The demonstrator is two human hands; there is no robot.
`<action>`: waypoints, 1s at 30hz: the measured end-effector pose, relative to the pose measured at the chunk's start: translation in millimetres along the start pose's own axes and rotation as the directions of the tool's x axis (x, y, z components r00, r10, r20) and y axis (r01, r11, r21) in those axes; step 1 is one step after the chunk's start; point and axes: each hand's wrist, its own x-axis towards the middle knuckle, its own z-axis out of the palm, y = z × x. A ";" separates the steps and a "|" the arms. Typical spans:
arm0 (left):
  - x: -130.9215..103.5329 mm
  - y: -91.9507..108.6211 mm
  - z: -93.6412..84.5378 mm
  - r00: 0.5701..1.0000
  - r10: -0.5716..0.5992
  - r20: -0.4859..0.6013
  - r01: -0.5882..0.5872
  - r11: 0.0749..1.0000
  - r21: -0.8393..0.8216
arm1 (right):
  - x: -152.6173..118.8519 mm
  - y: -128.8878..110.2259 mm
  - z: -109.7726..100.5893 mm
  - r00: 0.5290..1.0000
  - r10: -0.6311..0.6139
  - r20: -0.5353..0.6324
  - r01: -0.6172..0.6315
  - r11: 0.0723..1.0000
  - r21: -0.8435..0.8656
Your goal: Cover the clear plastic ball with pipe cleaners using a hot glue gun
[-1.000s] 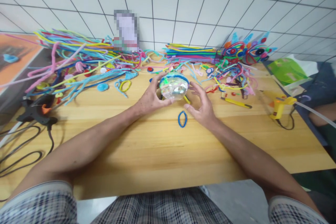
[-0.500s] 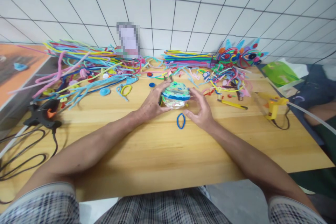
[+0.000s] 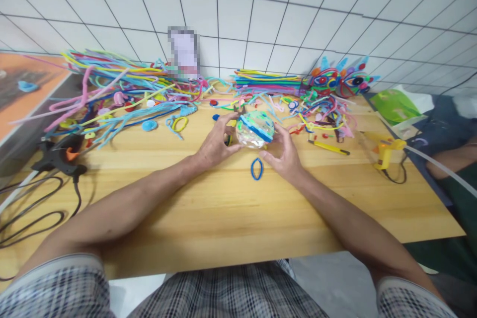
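the left hand [image 3: 216,143] and right hand [image 3: 286,155] grasp the ball [image 3: 253,138] between them over the bench [image 3: 223,218], its blue band [image 3: 257,129] tilted. a blue loop [image 3: 252,169] lies just nearer the person; a yellow cutter [image 3: 330,147] lies to the right.

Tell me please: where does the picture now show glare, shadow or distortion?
Head view: bright glints on the clear ball between left hand and right hand; head view: soft shadow on the table beside the left forearm; head view: tile lines on the wall spread apart toward the top.
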 end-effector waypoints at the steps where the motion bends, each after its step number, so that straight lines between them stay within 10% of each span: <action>1: -0.2 0.3 -0.2 1.000 -0.013 0.021 0.014 0.999 -0.035 | -0.2 0.1 -0.1 1.000 0.009 0.011 -0.009 1.000 0.000; 30: 6.3 4.6 3.7 0.998 -0.034 0.047 0.036 0.999 -0.039 | -2.0 -2.3 1.6 0.994 -0.037 0.102 0.050 0.991 -0.128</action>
